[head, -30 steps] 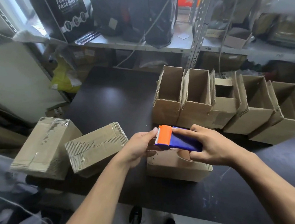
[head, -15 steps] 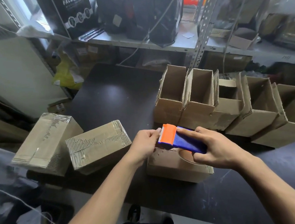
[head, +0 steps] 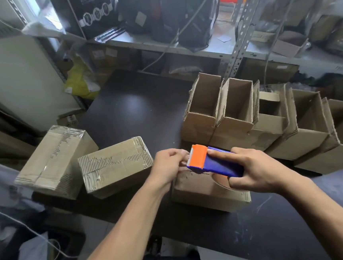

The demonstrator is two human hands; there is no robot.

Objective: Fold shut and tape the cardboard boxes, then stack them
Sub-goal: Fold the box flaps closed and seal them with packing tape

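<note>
Both hands work over a closed box: right hand grips the tape dispenser, left hand pinches at its orange end.

At about twelve o'clock, slightly toward eleven, we read white capitals "FACE" followed by blurred letters on the black carton standing on the shelf; its top line is cut off by the frame edge. Below that wording sits a row of round white icons, too small for us to read. We can read nothing else.
</note>
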